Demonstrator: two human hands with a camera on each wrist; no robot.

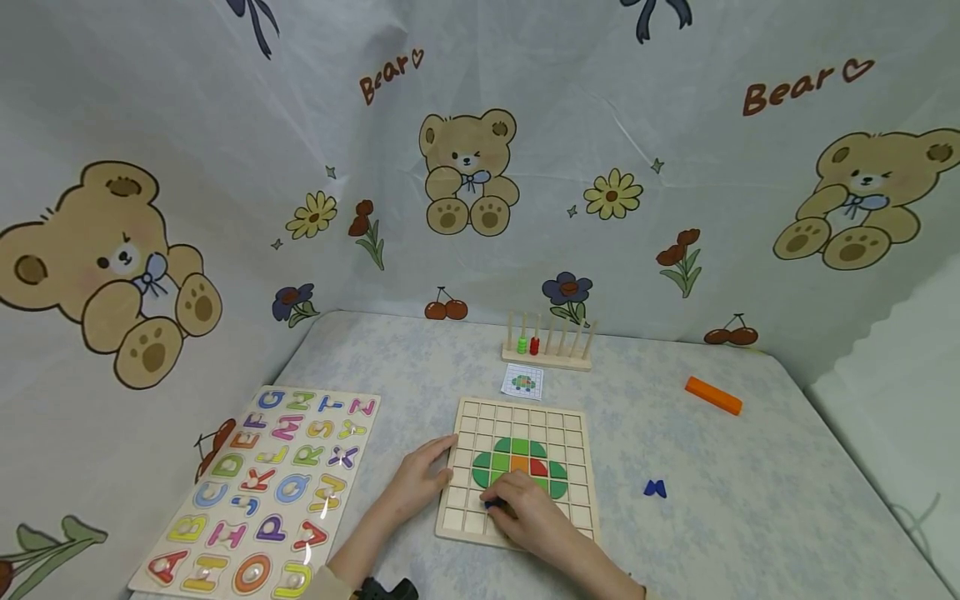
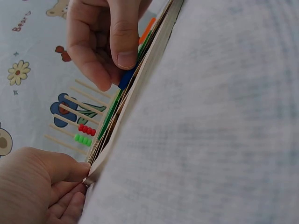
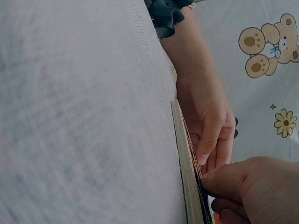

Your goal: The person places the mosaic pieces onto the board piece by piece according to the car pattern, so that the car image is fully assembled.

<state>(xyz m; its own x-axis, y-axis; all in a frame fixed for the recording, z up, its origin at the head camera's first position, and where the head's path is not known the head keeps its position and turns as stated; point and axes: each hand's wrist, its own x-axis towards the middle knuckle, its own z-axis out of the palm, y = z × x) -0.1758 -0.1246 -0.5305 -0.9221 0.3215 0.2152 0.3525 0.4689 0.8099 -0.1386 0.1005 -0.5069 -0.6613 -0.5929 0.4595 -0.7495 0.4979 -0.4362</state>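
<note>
A square wooden grid board [image 1: 525, 408] lies on the table with green, orange and red pieces set in its middle squares. My left hand [image 1: 422, 479] rests against the board's left edge, thumb and fingertips touching the rim. Above the lower left squares, my right hand [image 1: 536, 512] pinches a small dark blue piece [image 2: 127, 78] between thumb and fingers. The hand covers part of the pattern in the head view. A small card [image 1: 522, 382] with a printed coloured pattern on a grid lies just behind the board.
A letter board [image 1: 292, 446] lies at the left. Behind the card stands a wooden peg rack [image 1: 551, 358] with green and red beads. To the right lie two blue pieces [image 1: 655, 489] and an orange bar [image 1: 712, 396]. A bear-print cloth [image 1: 555, 75] hangs round the table.
</note>
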